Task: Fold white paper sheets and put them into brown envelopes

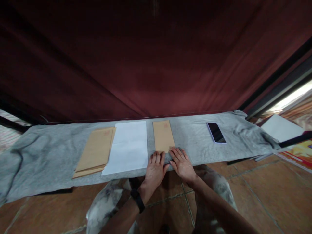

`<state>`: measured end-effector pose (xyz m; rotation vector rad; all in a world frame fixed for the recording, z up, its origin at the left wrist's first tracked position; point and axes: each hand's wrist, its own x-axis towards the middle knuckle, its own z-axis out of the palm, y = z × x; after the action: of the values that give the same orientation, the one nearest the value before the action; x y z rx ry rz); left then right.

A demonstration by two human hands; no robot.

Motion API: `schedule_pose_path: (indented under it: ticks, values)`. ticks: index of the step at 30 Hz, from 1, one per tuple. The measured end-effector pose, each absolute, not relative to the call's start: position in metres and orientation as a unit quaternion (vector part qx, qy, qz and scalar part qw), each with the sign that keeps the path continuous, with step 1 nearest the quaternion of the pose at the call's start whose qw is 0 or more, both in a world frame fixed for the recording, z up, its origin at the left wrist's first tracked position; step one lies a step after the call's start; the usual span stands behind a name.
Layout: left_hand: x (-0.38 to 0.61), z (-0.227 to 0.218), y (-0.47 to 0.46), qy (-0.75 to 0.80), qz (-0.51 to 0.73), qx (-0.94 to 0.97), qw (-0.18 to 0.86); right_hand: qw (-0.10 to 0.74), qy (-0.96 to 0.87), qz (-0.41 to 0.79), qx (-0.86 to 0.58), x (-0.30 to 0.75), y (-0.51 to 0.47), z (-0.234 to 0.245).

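Observation:
A brown paper envelope (pixel 163 134) lies lengthwise on the grey cloth, with a small reddish mark near its far right corner. At its near left corner, my left hand (pixel 155 167) rests palm down, fingertips on the paper's edge. My right hand (pixel 181 162) lies at the near right corner in the same way, fingers stretched out. The two thumbs come close together below the envelope. Beside my left hand is a stack of white paper (pixel 129 146). Further left, a stack of brown envelopes (pixel 96 149) sits slightly fanned, its edge next to the white paper.
A phone (pixel 216 133) with a pale purple edge lies to the right on the grey cloth (pixel 195 130). Behind the narrow covered surface hangs a dark red curtain (pixel 151 81). At far right are a white sheet (pixel 281 128) and a colourful printed item (pixel 298 154).

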<state>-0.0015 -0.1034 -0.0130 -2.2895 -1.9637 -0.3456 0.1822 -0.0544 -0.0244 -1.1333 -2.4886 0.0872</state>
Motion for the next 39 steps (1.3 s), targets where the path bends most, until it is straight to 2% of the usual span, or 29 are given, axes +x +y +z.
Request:
schedule_pose_path:
  ticks: [7, 15, 21, 26, 31, 39]
  values:
    - [0.001, -0.006, -0.101, -0.654, -0.109, -0.748, 0.031, 0.185, -0.897, 0.075, -0.395, 0.172, -0.049, -0.021]
    - [-0.003, -0.007, -0.103, -0.658, -0.139, -0.739, 0.031, 0.193, -0.888, 0.053, -0.414, 0.189, -0.049, -0.02]
    - [-0.015, 0.0, -0.095, -0.654, -0.117, -0.747, 0.022, 0.211, -0.881, 0.051, -0.422, 0.189, -0.047, -0.02]
    - [-0.018, 0.008, -0.077, -0.69, -0.161, -0.706, -0.001, 0.233, -0.87, 0.037, -0.433, 0.179, -0.048, -0.021]
    - [-0.008, 0.006, -0.063, -0.766, -0.234, -0.597, -0.04, 0.228, -0.865, 0.022, -0.447, 0.175, -0.05, -0.024]
    - [-0.006, 0.009, -0.045, -0.812, -0.241, -0.509, -0.152, 0.237, -0.863, 0.036, -0.445, 0.175, -0.049, -0.025]
